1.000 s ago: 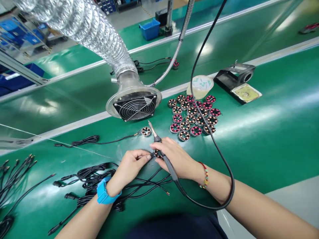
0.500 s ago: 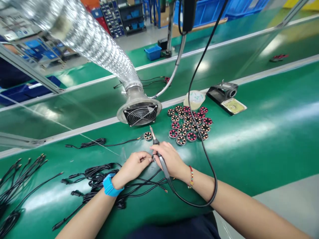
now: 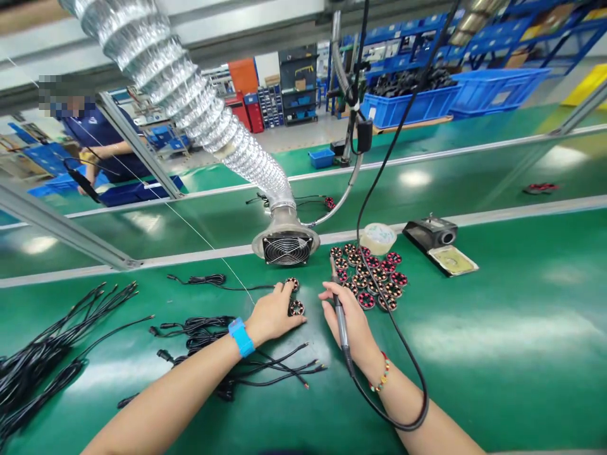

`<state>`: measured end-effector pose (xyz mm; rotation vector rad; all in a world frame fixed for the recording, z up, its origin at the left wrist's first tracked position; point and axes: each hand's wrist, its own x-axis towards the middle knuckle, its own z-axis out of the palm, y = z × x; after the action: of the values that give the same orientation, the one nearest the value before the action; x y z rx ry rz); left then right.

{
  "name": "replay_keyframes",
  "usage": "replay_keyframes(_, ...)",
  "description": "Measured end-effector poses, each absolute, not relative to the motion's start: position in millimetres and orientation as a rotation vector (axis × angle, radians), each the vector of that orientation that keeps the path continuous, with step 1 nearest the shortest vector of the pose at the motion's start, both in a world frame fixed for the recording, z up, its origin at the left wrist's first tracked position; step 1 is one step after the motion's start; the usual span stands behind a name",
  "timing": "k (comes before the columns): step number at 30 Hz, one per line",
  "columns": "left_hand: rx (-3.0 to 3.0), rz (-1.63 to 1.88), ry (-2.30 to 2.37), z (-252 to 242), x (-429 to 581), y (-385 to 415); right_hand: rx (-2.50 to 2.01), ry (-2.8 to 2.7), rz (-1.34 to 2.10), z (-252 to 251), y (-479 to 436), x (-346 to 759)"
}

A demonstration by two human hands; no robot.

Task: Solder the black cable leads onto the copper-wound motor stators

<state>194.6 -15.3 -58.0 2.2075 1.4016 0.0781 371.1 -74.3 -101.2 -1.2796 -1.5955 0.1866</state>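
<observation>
My left hand (image 3: 274, 314), a blue band at its wrist, lies low over the bench with thumb and fingers apart. Its fingertips are at a wound motor stator (image 3: 293, 284) joined to a black cable, and a second stator (image 3: 297, 308) sits between fingers and thumb. Whether the fingers press on either one I cannot tell. In my right hand (image 3: 349, 319) is a soldering iron (image 3: 340, 319), tip pointing up and away. Just beyond that tip is a group of several stators (image 3: 377, 281) with red or copper-coloured windings.
A fume extractor fan (image 3: 288, 248) hangs from a foil duct (image 3: 208, 107). Black cables (image 3: 203, 332) lie to the left. Behind the stators are a tape roll (image 3: 378, 238) and an iron stand (image 3: 432, 232) with a sponge (image 3: 453, 260). A person (image 3: 102, 136) is across the line.
My hands, together before over a small part, have come apart. The left is now over two stators; the right has moved rightwards with the iron. The view has tilted up.
</observation>
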Motion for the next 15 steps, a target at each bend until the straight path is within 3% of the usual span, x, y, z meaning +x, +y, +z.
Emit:
replay_keyframes(9,2.232,0.045,1.535,-54.1,164.6,12.0,-1.275,-1.587,0.153,-92.2,-74.1,374.9)
replay_keyframes(15,2.111,0.229,1.784,-45.9,139.3,107.6,-1.345,-1.697,0.138,-104.8,-71.8,378.7)
